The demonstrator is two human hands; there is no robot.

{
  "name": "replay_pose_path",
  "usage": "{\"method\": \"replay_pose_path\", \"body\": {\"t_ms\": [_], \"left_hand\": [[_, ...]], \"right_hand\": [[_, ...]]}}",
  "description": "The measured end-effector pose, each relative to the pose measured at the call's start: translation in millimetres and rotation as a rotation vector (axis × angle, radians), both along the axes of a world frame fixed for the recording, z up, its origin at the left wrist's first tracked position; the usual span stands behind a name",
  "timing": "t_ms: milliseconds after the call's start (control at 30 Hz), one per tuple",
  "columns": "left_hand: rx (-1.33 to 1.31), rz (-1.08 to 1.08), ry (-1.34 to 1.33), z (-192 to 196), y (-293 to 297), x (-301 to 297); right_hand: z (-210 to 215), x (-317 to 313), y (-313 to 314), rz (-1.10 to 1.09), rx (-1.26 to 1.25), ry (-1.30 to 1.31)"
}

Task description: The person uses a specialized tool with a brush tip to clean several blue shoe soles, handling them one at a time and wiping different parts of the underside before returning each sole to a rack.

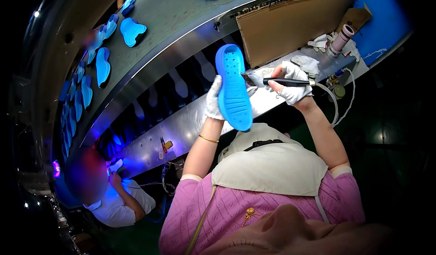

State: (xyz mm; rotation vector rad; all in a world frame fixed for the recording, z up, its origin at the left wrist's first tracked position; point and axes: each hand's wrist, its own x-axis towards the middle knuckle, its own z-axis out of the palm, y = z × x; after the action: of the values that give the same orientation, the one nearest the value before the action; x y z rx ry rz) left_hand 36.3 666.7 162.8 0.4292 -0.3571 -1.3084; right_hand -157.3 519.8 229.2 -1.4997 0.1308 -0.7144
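My gloved left hand [213, 101] grips a bright blue shoe sole [235, 101] by its left edge, holding it nearly upright in front of me. Small holes dot its upper part, and ridges cross the middle. My right hand [293, 86], in a white glove with bare fingertips, is closed round a brush with a black handle [286, 82]. The dark bristles meet the sole's right edge, though whether they press on it I cannot tell. A pale tube [334, 101] runs from the back of the brush.
Beyond a metal rim, a dark conveyor belt [159, 23] carries several blue soles [103, 66]. Pale sole shapes [178, 83] show beneath it. A cardboard sheet [290, 27] leans behind my hands. A pink bottle [340, 40] stands on the metal ledge [190, 118]. Another person [120, 200] works at left.
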Motion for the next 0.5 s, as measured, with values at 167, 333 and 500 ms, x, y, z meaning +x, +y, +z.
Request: {"method": "replay_pose_path", "body": {"t_ms": [167, 333, 500], "left_hand": [[-0.042, -0.064, 0.044, 28.1, -20.3, -54.7], [0.07, 0.138, 0.013, 15.3, -35.1, -55.4], [0.097, 0.197, -0.061, 26.0, -33.6, -55.8]], "right_hand": [[1.8, 16.9, -6.6, -0.202, -0.142, -0.111], [14.2, 12.9, 23.5, -0.171, -0.525, -0.103], [-0.9, 13.6, 19.4, -0.24, -0.312, -0.123]]}}
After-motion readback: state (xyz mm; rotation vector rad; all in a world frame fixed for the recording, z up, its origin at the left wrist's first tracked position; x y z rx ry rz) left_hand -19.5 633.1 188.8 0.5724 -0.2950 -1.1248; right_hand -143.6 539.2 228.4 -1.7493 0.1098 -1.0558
